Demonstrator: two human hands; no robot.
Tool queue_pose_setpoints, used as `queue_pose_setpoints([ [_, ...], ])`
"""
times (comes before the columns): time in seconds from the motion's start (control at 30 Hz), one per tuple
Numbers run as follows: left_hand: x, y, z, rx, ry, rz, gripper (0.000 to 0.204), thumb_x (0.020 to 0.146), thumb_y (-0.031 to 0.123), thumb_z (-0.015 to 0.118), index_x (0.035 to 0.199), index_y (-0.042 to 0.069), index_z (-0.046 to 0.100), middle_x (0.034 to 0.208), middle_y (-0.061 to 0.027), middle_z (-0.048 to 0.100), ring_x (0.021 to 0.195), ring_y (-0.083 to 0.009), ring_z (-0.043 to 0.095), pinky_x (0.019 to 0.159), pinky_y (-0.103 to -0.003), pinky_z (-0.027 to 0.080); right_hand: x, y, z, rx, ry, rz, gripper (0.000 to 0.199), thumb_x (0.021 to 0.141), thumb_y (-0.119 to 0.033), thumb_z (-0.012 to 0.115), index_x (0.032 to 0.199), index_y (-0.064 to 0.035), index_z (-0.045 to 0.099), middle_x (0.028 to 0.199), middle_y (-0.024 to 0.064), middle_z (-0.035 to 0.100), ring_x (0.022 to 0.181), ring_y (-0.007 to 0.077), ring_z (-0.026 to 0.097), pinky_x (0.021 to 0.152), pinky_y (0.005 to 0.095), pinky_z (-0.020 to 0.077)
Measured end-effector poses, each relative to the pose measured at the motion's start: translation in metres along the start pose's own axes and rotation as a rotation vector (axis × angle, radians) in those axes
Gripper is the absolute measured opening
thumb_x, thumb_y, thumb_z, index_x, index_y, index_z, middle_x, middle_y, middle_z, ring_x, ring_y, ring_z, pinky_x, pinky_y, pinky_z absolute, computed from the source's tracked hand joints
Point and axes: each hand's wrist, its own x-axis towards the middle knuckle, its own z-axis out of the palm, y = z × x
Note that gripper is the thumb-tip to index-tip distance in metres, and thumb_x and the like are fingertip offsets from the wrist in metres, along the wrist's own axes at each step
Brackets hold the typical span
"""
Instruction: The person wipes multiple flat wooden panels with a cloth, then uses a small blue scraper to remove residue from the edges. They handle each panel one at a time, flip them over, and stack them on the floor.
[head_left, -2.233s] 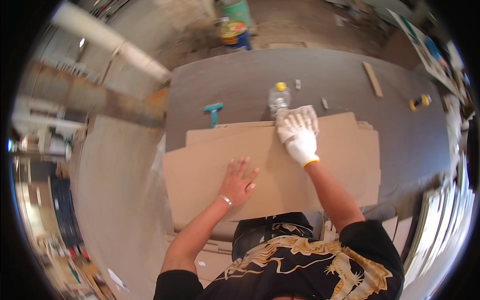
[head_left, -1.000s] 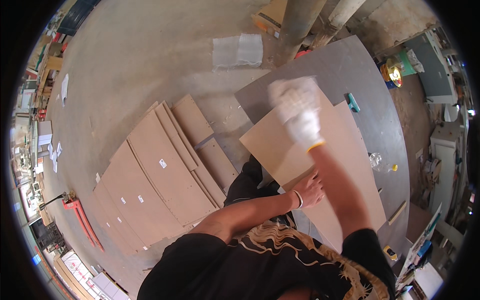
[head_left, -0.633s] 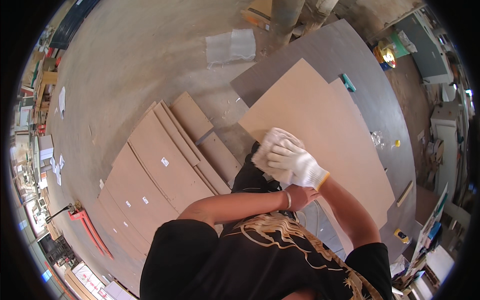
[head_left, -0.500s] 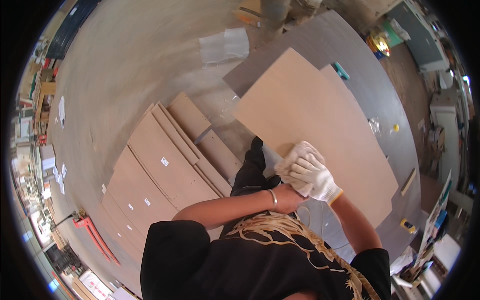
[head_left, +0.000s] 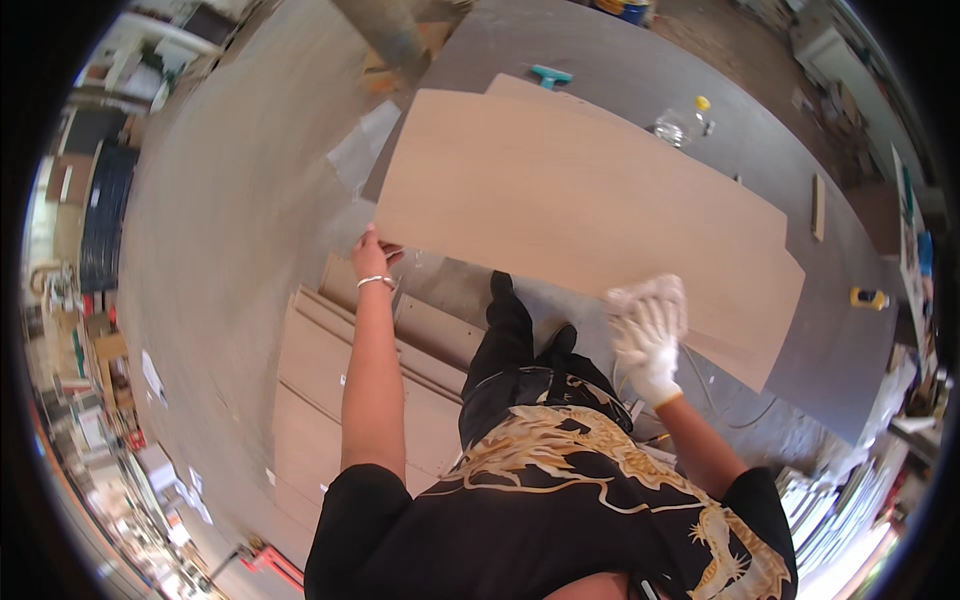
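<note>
A large light-brown flat panel (head_left: 560, 190) lies on the grey table, its near edge towards me. At its near left corner is my bare left hand (head_left: 373, 255), the thumb at the corner and the fingers curled along the edge. My right hand (head_left: 648, 345), in a white knitted glove, has a pale, bunched cloth (head_left: 670, 292) under its fingers. That hand and the cloth are at the panel's near edge, right of the middle. Part of the cloth is hidden by the glove. Another brown panel (head_left: 513, 86) shows beneath the first along the far side.
On the grey table (head_left: 800, 180) are a teal-handled scraper-like tool (head_left: 550, 76), a clear bottle with a yellow cap (head_left: 683, 123), a wooden strip (head_left: 818, 207) and a yellow-and-dark bottle (head_left: 869, 298). Stacked brown panels (head_left: 315, 430) lie at my left. A cable (head_left: 740, 422) trails below the table edge.
My left hand has left the right hand's side and gone out to the panel's left corner. The right hand with the cloth has shifted right. My view has turned to the right.
</note>
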Motion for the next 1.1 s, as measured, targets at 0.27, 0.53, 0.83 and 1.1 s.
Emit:
queue_pose_setpoints([
  [0.27,0.018,0.004,-0.033,-0.063,-0.068,0.020,0.029,0.111,0.027,0.051,0.121,0.001,0.059,0.104,-0.0190,0.072,0.085,-0.0343,0.071,0.077,-0.049,0.060,0.118,-0.117,0.080,0.311,-0.056,-0.071,0.054,0.085,-0.024,0.063,0.137,-0.0089,0.065,0.156,0.0146,0.052,0.154,0.0357,0.037,0.129,0.0543,0.0240],
  [0.53,0.004,0.002,-0.022,0.127,0.064,0.246,0.027,0.108,0.009,0.051,0.131,-0.005,0.050,0.105,-0.0229,0.071,0.088,-0.0330,0.075,0.075,-0.044,0.065,0.096,-0.060,0.007,0.200,-0.181,-0.028,0.036,0.088,-0.024,0.064,0.119,-0.0082,0.070,0.122,0.0121,0.067,0.127,0.0290,0.058,0.112,0.0490,0.0428],
  [0.83,-0.003,-0.014,-0.048,0.418,0.007,0.532,0.019,0.098,0.000,0.068,0.116,-0.004,0.063,0.099,-0.0150,0.076,0.088,-0.0193,0.076,0.079,-0.031,0.061,0.009,-0.001,-0.010,-0.005,-0.078,0.120,0.048,0.090,-0.026,0.063,0.132,-0.0037,0.069,0.145,0.0191,0.064,0.143,0.0417,0.052,0.126,0.0621,0.0290],
  [1.1,-0.018,-0.004,-0.048,0.435,-0.074,0.712,0.008,0.091,-0.007,0.074,0.096,-0.005,0.067,0.119,-0.0223,0.077,0.100,-0.0172,0.073,0.086,-0.031,0.060,0.075,-0.012,-0.014,0.106,-0.315,-0.137,0.054,0.077,-0.020,0.070,0.129,-0.0071,0.070,0.142,0.0149,0.066,0.141,0.0380,0.055,0.123,0.0605,0.0321],
])
